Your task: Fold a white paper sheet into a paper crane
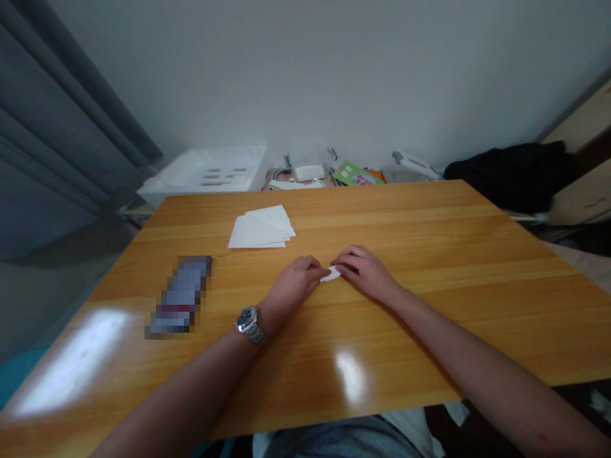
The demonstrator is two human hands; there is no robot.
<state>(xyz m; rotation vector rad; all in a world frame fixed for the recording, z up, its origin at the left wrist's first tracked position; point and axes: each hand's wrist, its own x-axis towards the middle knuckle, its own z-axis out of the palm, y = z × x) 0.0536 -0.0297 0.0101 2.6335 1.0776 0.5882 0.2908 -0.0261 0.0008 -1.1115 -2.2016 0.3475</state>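
Observation:
A small folded piece of white paper lies at the middle of the wooden table, between my two hands. My left hand, with a metal watch on its wrist, pinches the paper's left end between thumb and fingers. On the right end, the fingertips of my right hand close on the paper. The fingers cover part of it, so its folds are hard to make out. Farther back and to the left rests a loose stack of white paper sheets.
A phone-like device with a pixelated screen lies on the left of the table. Behind the far edge are a white tray, a green booklet and assorted clutter. Black cloth sits at the right, and a grey curtain hangs at the left.

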